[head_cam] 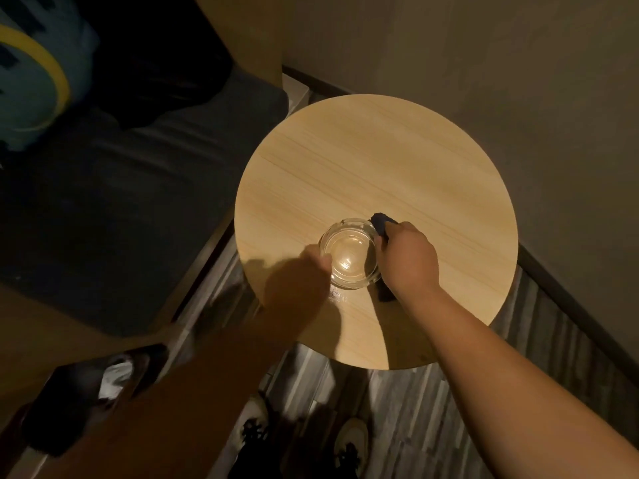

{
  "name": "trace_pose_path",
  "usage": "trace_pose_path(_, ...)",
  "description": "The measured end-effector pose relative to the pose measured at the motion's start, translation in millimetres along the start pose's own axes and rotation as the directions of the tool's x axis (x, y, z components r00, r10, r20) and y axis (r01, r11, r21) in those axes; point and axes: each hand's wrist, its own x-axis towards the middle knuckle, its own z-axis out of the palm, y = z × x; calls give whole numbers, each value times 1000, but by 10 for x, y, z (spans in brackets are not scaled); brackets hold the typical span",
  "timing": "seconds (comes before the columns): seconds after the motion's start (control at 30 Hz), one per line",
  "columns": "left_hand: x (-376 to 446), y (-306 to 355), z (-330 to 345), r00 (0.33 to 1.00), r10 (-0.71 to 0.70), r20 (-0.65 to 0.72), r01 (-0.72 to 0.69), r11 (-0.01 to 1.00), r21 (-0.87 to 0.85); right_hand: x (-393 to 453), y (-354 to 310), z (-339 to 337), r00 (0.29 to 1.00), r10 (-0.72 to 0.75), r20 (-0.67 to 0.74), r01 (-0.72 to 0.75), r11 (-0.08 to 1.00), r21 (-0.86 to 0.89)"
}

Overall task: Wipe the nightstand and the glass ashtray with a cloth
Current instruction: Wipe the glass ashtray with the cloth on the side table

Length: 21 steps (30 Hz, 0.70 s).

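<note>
A round light-wood nightstand [373, 160] fills the middle of the head view. A clear glass ashtray [349, 254] sits near its front edge. My left hand [297, 281], dim and blurred, grips the ashtray's left rim. My right hand [408, 261] holds a dark blue cloth [380, 223] against the ashtray's right side. Part of the cloth pokes out above my fingers and below my wrist.
A dark bed or couch [121, 202] runs along the left, with a blue and yellow item [31, 74] on it. A wall stands close behind and to the right. Grey wood floor and my two slippers [349, 440] lie below the table.
</note>
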Motion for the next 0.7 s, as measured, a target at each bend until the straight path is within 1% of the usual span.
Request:
trace_pose_path(0.03,-53,50,42,998,-57,31,59,996,-62,-11,-11,10,1000,12,-5,-12,1000,-1)
trace_pose_path(0.07,-38,86,69,996,-92,9,92,992,-91,-13,-14,13,1000,19,-10,-19,1000,4)
trace_pose_path(0.13,65,133,60,994,-102,-41,101,995,-18,2,16,-7,999,33,-1,-33,999,38)
trace_pose_path(0.17,89,117,26,997,-66,-48,68,997,32,21,40,-26,999,41,21,-42,996,74)
trace_pose_path(0.2,95,83,-9,995,-35,-99,41,997,61,47,65,-49,998,46,51,-52,992,119)
trace_pose_path(0.27,106,-12,-42,980,112,-163,-79,977,201,101,95,-99,994,36,106,-56,980,189)
trace_pose_path(0.3,125,-60,-34,970,177,-164,-128,954,271,132,101,-122,992,12,126,-37,980,197)
trace_pose_path(0.33,159,-89,-93,970,201,-140,-155,946,284,165,101,-143,989,-22,146,-5,983,183)
trace_pose_path(0.37,211,-113,-121,956,250,-152,-194,931,310,200,96,-162,984,-59,169,33,987,157)
trace_pose_path(0.4,266,-142,-163,956,237,-172,-193,952,239,235,90,-178,977,-93,191,69,989,132)
trace_pose_path(0.43,350,-179,-212,967,198,-163,-187,979,81,266,90,-192,970,-121,210,98,988,117)
trace_pose_path(0.47,434,-219,-252,991,124,-53,-128,988,-81,291,96,-203,964,-145,225,122,986,111)
trace_pose_path(0.5,520,-258,-243,990,137,29,-132,981,-140,302,104,-211,959,-163,233,141,984,110)
trace_pose_path(0.53,587,-269,-267,982,168,90,-153,976,-156,298,115,-216,957,-172,233,149,982,114)
trace_pose_path(0.57,639,-274,-298,973,198,120,-178,971,-159,283,125,-212,960,-171,223,146,982,123)
trace_pose_path(0.63,690,-261,-338,971,213,112,-203,974,-97,229,133,-182,973,-148,176,125,982,139)
trace_pose_path(0.67,671,-246,-338,982,177,69,-172,982,-74,197,129,-157,980,-131,148,111,984,139)
trace_pose_path(0.7,596,-222,-321,995,100,22,-99,994,-48,164,124,-128,986,-112,123,95,986,137)
